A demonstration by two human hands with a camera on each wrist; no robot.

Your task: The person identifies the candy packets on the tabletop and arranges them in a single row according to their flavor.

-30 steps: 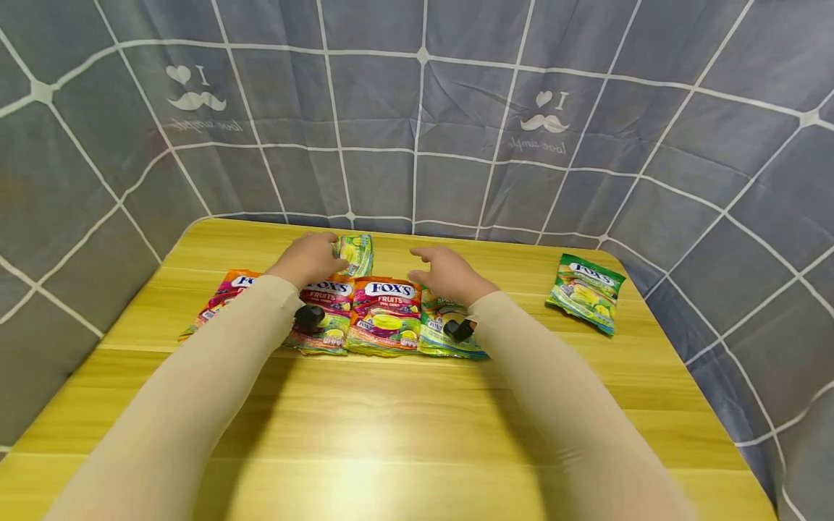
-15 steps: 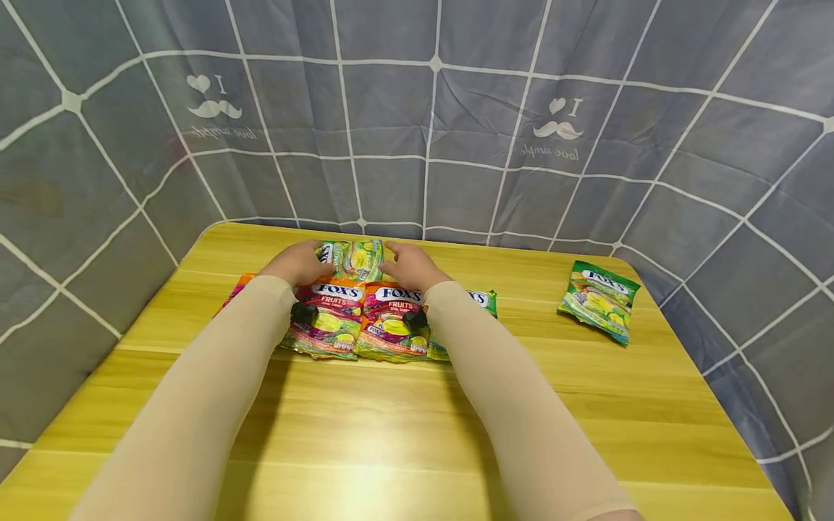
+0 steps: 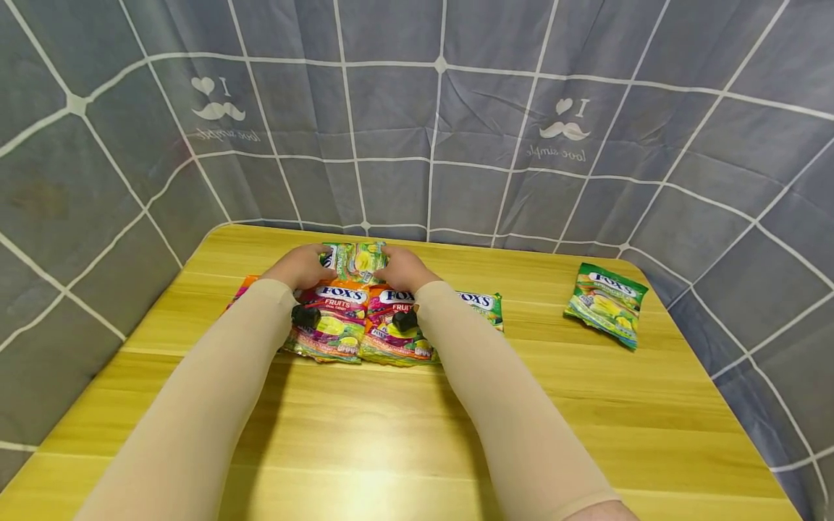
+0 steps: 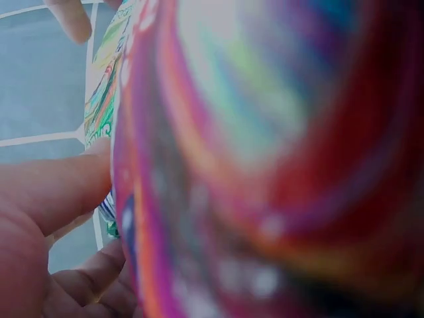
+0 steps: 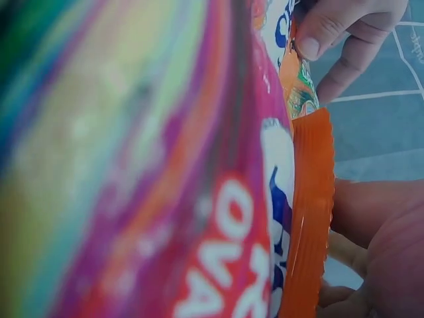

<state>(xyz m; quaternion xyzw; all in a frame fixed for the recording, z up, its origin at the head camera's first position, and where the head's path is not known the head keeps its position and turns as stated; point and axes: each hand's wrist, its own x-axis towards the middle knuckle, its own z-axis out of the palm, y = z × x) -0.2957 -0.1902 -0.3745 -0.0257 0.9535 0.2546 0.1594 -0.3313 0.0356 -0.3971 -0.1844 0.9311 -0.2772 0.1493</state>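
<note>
Behind a row of candy bags, a green candy bag [image 3: 360, 262] lies sideways between my two hands. My left hand [image 3: 301, 266] grips its left end, thumb in front; in the left wrist view the thumb [image 4: 59, 182] presses near its edge with the fingers curled behind. At the other end, my right hand [image 3: 405, 269] grips it. Two orange-and-purple Fox's Fruits bags, one on the left [image 3: 331, 322] and one on the right [image 3: 386, 336], stand just in front. The right wrist view has an orange bag seal [image 5: 311, 212] covering part of the right hand [image 5: 391, 232].
My left arm partly hides another orange bag [image 3: 242, 288], and my right sleeve overlaps a green bag [image 3: 487, 307] at the row's right end. Farther right, a single green Fox's bag [image 3: 607, 304] lies on the wooden table [image 3: 365, 434]. A grey checked curtain [image 3: 482, 130] encloses the table.
My right hand has moved left from over the row's green bag to the right end of the sideways bag and taken hold. The left hand has stayed at its left end.
</note>
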